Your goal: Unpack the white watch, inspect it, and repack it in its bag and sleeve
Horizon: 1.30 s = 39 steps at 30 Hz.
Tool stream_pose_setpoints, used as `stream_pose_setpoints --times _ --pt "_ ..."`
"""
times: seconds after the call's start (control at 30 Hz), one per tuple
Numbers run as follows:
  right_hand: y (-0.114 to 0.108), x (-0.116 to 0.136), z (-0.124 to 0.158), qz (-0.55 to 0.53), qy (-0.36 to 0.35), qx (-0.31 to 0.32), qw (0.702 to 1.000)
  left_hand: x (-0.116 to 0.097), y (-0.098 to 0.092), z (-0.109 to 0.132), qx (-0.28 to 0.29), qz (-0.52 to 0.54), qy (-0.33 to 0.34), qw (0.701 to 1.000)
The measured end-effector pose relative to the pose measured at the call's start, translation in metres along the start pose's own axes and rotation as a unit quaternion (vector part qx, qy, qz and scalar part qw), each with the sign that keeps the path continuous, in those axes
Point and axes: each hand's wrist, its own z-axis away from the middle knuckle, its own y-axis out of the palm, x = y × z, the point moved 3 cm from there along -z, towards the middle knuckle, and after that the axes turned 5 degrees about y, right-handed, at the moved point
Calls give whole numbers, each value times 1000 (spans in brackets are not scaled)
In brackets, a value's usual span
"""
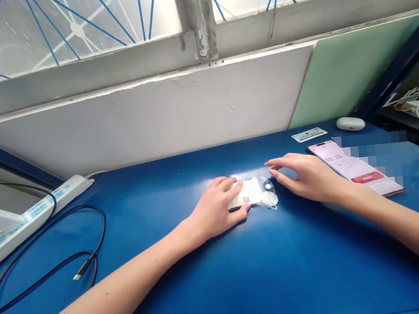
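Note:
My left hand (219,205) grips a small white card (252,192) that lies on the blue table. Its fingers rest on the top and far side, and the thumb presses at the near edge. A dark square code is printed on the card. From its right end stick out clear round plastic pieces (270,198) with a short bead chain; how they join the card I cannot tell. My right hand (306,177) hovers just right of the plastic, apart from it, thumb and fingers spread with nothing between them.
Beyond my right wrist lies a phone (343,161) showing a timer, partly blurred out. A printed card (308,134) and a white earbud case (350,123) sit behind it. At left are a power strip (37,213) and a black cable (103,226) on the blue table (215,289).

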Motion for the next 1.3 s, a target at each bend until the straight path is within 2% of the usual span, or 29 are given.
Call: stream_pose_setpoints --times 0.13,0.27,0.47,0.57,0.83,1.03,1.3 --pt "2 2 2 -1 28 31 999 1 1 0 -24 12 2 1000" --pt "4 10 4 -117 49 81 989 0 0 0 -24 20 -3 1000" --pt "7 20 4 -242 43 110 963 0 -1 -1 -27 21 0 999" --pt "9 21 5 -237 5 110 965 0 -1 -1 -24 20 -1 999" --pt "15 21 9 -128 -110 103 980 0 0 0 -31 18 3 999" --pt "16 22 10 -137 -127 90 978 0 -1 -1 -28 19 6 999" --pt "16 21 9 -178 -106 100 973 0 0 -1 -4 16 5 1000"
